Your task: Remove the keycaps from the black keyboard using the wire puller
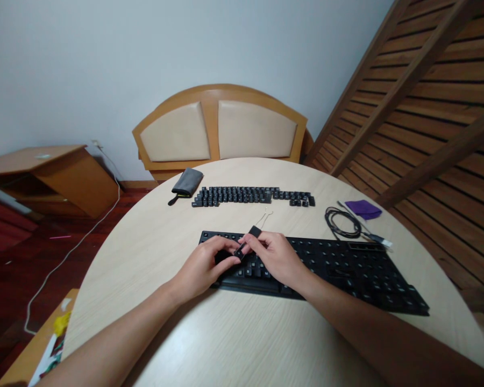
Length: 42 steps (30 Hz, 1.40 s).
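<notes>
A black keyboard [358, 285] lies in front of me, many of its key positions stripped of caps, with some caps near my hands. My right hand [280, 257] is closed on a keycap puller [255, 231], a black handle whose two thin wire prongs point away from me. My left hand [204, 263] pinches a small, dark, longish keycap [239, 251] between thumb and fingers. The right fingertips meet the left ones at this cap, above the keyboard's left part. Beyond the keyboard, removed keycaps [242, 194] stand lined up in rows.
A grey pouch [188, 181] sits left of the keycap rows. To the right are a coiled black cable [342, 223] and a purple cloth [363, 209]. All rest on a round pale table [145, 242]. A padded wooden headboard [218, 126] stands behind; slatted wood [419, 107] rises at right.
</notes>
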Each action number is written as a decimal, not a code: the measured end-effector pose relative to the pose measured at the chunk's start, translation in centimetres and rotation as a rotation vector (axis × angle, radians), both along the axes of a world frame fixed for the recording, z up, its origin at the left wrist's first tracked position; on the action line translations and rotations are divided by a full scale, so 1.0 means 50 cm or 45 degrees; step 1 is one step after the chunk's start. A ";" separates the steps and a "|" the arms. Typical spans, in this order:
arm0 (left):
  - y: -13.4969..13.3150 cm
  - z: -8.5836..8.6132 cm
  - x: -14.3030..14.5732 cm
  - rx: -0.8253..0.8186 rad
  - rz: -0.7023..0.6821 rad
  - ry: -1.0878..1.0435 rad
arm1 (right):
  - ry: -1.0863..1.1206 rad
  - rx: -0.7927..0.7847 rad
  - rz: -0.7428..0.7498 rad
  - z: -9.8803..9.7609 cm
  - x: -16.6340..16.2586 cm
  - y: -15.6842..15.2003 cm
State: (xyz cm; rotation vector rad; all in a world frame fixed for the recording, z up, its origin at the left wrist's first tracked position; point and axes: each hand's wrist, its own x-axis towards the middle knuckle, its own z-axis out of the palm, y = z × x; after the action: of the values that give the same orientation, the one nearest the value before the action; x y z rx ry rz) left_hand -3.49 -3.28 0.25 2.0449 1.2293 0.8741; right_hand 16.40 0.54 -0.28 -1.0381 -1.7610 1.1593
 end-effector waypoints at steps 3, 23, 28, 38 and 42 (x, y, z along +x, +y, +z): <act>0.000 -0.004 0.000 -0.038 -0.015 -0.062 | -0.001 -0.009 0.003 0.001 -0.001 0.000; -0.002 -0.005 -0.005 0.113 0.044 0.071 | -0.052 0.024 0.026 0.007 0.000 -0.003; -0.003 -0.002 -0.005 0.187 0.013 0.120 | 0.012 0.019 0.051 0.002 0.002 0.000; -0.002 0.000 -0.007 0.229 -0.021 0.160 | 0.032 0.002 0.050 0.004 -0.001 0.003; 0.000 -0.008 -0.011 0.231 0.031 0.189 | 0.008 0.011 0.030 0.004 0.000 0.003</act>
State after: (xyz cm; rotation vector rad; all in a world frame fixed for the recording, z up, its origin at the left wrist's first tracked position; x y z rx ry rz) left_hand -4.04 -3.29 -0.13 2.2783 1.2971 0.8861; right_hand 16.38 0.67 -0.10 -1.0101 -1.7766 1.1670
